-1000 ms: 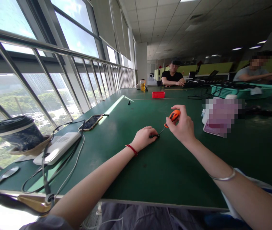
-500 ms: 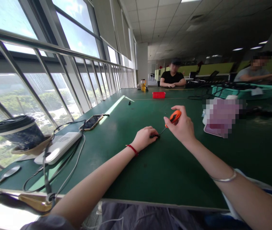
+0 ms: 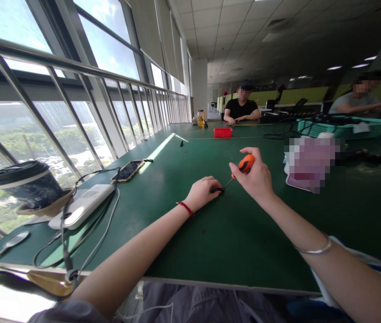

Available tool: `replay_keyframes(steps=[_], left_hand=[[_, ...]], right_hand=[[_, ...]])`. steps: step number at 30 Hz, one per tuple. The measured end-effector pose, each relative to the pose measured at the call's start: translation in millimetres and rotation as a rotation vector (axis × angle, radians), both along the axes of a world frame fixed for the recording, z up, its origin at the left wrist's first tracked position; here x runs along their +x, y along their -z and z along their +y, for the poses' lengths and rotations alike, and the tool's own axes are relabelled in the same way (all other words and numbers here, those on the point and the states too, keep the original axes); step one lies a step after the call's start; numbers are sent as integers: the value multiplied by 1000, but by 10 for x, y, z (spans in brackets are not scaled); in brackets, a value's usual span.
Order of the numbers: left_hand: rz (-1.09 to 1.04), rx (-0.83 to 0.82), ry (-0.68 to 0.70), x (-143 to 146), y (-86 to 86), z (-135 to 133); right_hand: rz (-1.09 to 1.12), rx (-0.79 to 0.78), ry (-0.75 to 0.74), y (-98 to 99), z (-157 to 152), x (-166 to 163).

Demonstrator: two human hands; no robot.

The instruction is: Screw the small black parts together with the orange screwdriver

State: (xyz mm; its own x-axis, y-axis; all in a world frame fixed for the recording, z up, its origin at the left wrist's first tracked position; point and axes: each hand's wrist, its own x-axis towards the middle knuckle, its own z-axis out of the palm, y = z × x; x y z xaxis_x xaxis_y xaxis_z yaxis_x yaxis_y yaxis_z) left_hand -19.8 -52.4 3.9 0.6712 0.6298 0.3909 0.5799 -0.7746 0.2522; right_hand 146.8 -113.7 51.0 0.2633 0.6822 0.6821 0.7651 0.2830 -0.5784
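My right hand is closed around the orange and black handle of a screwdriver, its index finger raised off the grip. The thin metal shaft slants down to the left and reaches a small black part on the table. My left hand pinches that black part and rests on the green tabletop. Fingers cover much of the part, so its exact kind and the screwdriver's tip cannot be made out.
Farther off are another small black piece and a red bin. A phone, a white power bank with cables and a lidded cup line the left edge. At right stand a blurred pink item and a green basket. Two people sit beyond.
Both my hands stay in place, and the orange screwdriver handle has turned slightly in my right fingers. The person across has shifted a hand a little to the left.
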Motion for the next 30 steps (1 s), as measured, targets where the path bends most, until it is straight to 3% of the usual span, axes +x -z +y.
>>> replay_keyframes(steps=[12, 17, 25, 30], left_hand=[[-7, -9, 0, 2, 2, -2], [-11, -7, 0, 4, -4, -9], [-1, -26, -5, 7, -25, -16], [-2, -33, -6, 8, -25, -16]], right_hand=[[30, 24, -140, 23, 27, 4], [-11, -59, -18, 0, 8, 3], [33, -22, -134, 8, 15, -9], [-12, -37, -31, 10, 9, -2]])
